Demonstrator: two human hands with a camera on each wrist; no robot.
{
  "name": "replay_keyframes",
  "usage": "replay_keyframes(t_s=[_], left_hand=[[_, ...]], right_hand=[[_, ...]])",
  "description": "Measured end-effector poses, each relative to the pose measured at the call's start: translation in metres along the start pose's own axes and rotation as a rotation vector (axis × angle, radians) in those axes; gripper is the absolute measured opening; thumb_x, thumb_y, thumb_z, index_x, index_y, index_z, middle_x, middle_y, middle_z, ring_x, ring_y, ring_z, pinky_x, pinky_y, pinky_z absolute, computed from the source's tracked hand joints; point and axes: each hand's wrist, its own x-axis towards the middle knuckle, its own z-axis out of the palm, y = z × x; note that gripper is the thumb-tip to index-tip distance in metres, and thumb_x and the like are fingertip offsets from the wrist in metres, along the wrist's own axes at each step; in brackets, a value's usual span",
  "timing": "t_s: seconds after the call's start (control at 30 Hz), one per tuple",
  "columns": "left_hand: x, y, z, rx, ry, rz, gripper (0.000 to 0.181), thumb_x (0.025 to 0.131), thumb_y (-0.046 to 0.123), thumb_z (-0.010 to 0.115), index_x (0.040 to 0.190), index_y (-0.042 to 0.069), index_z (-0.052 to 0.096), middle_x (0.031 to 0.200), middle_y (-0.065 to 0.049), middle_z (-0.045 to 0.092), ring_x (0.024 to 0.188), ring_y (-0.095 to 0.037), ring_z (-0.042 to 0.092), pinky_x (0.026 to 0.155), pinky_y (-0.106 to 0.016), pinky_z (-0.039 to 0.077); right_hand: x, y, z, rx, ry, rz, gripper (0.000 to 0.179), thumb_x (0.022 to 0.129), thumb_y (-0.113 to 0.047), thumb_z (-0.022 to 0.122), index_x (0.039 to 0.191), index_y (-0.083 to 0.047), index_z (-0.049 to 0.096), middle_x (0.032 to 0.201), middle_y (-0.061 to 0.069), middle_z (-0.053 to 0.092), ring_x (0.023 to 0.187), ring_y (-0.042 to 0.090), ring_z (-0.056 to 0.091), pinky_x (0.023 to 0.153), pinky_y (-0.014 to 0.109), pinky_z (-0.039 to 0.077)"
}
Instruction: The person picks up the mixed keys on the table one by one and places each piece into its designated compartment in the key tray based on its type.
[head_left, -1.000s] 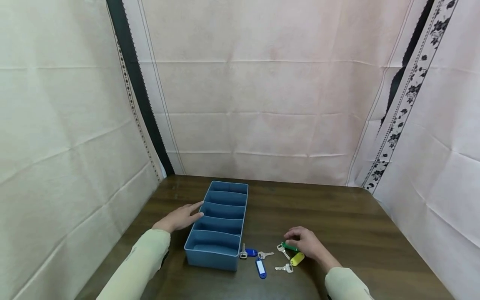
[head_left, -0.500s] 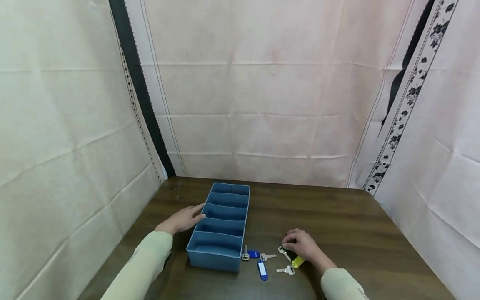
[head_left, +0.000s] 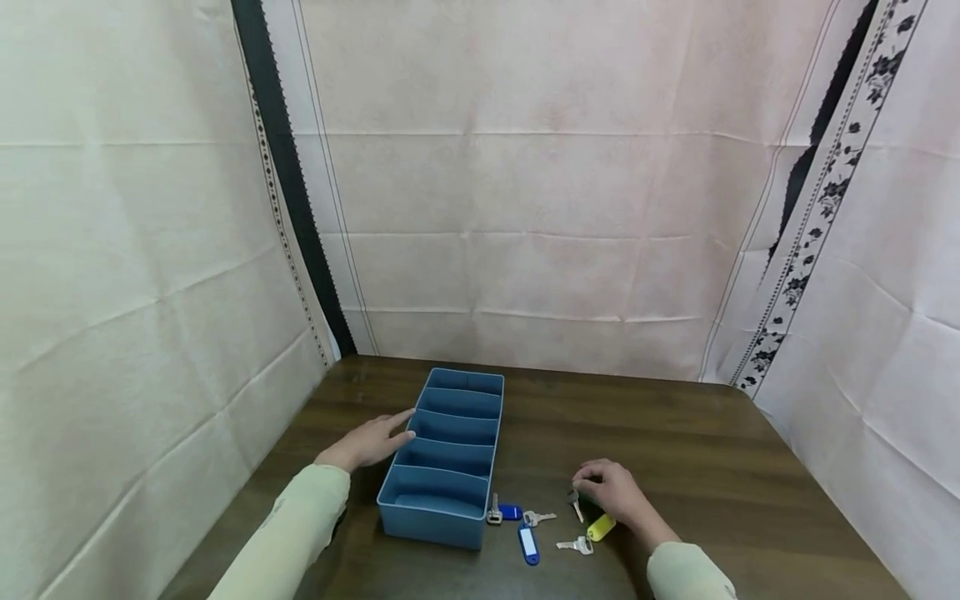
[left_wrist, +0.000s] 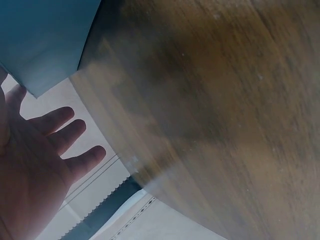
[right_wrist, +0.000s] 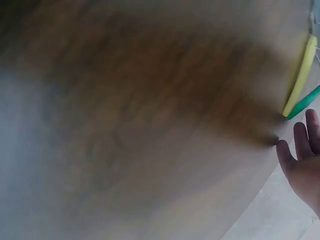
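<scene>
My left hand (head_left: 367,442) rests its straight index finger and thumb at the left rim of a blue box with several compartments (head_left: 433,527). In the left wrist view the other fingers (left_wrist: 82,162) spread loosely below the box. My right hand (head_left: 611,490) is low over the table, thumb and index finger pinching a silver key (head_left: 575,505) whose green tag (right_wrist: 303,103) is mostly hidden under the hand in the head view. Just in front of that hand lies a yellow tag (head_left: 602,527) with a silver key (head_left: 576,546).
Near the box's front right corner lie two blue tags (head_left: 528,544) with silver keys (head_left: 538,518). Everything stands on a dark wooden table (head_left: 645,425). White cloth (head_left: 555,183) hangs behind it and along both sides.
My right thumb and index finger have closed on the key with the green tag, and the key has tilted more upright. My left hand stays at the box; the head view has shifted slightly.
</scene>
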Motion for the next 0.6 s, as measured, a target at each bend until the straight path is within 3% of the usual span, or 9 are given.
replay_keyframes(t_s=[0.43, 0.6], left_hand=[[0.004, -0.004, 0.003, 0.003, -0.012, -0.020, 0.061, 0.103, 0.048, 0.047, 0.158, 0.027, 0.030, 0.155, -0.019, 0.036, 0.141, -0.042, 0.033, 0.108, -0.066, 0.028], [0.002, -0.003, 0.001, -0.006, -0.010, -0.004, 0.060, 0.104, 0.045, 0.047, 0.157, 0.024, 0.031, 0.154, -0.021, 0.036, 0.141, -0.045, 0.033, 0.107, -0.067, 0.028]], right_hand=[[0.008, -0.008, -0.009, 0.133, 0.096, 0.128, 0.012, 0.096, -0.017, 0.067, 0.094, -0.008, 0.075, 0.120, 0.014, 0.066, 0.115, 0.033, 0.057, 0.092, 0.047, 0.047], [0.011, -0.014, -0.010, 0.194, 0.125, 0.182, 0.019, 0.096, -0.020, 0.068, 0.100, -0.003, 0.074, 0.109, 0.008, 0.068, 0.100, 0.024, 0.058, 0.083, 0.037, 0.047]])
